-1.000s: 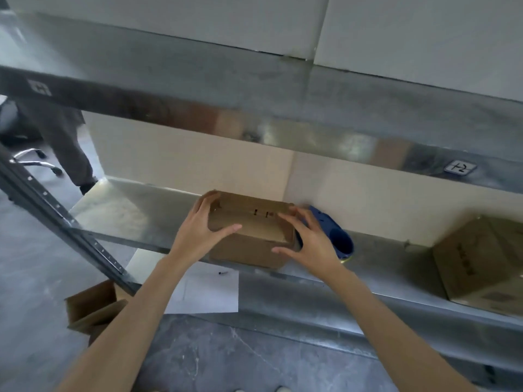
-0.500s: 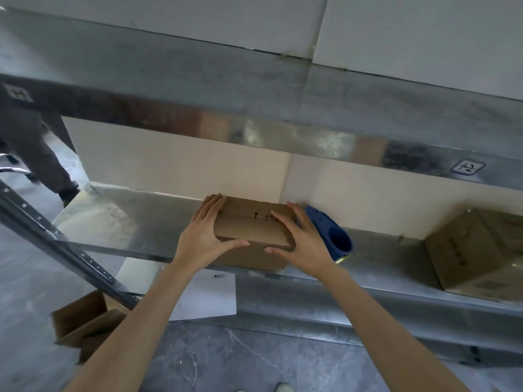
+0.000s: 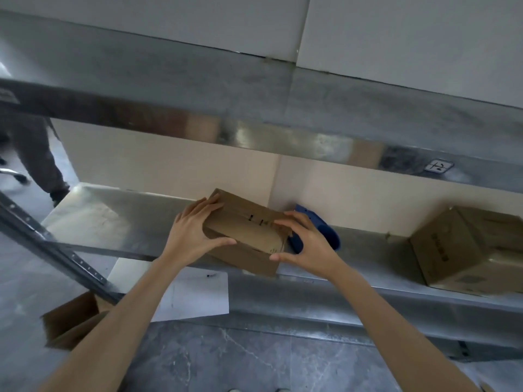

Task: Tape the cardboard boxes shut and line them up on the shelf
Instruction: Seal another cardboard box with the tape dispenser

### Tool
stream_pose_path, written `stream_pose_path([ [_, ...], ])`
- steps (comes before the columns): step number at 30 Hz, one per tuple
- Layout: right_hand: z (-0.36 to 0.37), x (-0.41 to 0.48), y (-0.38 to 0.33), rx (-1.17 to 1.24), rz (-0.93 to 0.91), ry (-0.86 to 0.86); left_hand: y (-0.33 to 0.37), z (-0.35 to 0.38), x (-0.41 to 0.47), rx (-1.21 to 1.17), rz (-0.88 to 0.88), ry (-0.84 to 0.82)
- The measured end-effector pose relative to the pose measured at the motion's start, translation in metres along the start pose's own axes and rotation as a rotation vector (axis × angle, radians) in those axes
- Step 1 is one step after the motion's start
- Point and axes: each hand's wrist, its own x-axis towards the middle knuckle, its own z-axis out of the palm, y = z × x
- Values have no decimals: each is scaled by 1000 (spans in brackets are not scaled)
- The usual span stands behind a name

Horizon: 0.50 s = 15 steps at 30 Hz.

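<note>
Two-handed hold on my feed: left hand (image 3: 195, 236) wraps the 9 o'clock end of the small cardboard box (image 3: 249, 236), and right hand (image 3: 308, 250) clasps its 3 o'clock end. Box sits skewed on the metal shelf (image 3: 113, 222), at the front edge. Blue tape dispenser (image 3: 329, 237) just behind the right hand. Larger cardboard box (image 3: 467, 250) at 3 o'clock, well apart.

On the steel shelf (image 3: 113, 222) the small box (image 3: 246, 233), brown, flaps closed, lies skewed with its near corner overhanging the front edge; the large box (image 3: 467, 250) stands well apart to its right.
</note>
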Motion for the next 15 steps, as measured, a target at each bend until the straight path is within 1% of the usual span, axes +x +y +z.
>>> stream_pose_path([
  [2,-6,0,1,13,11,31,1,1,-4,-28,-4,41],
  [5,-11,1,17,19,69,175,4,-1,-10,-28,-8,98],
  [7,-11,3,31,-81,131,222,7,-4,-15,-2,-22,126],
  [9,-9,4,47,-268,235,155,13,-5,-21,34,-39,151],
  [11,-7,3,59,-389,337,19,20,-2,-28,96,-54,172],
  [13,-2,3,66,-391,388,-95,26,1,-36,179,-88,173],
  [15,5,6,72,-332,403,-162,32,3,-43,239,-137,174],
])
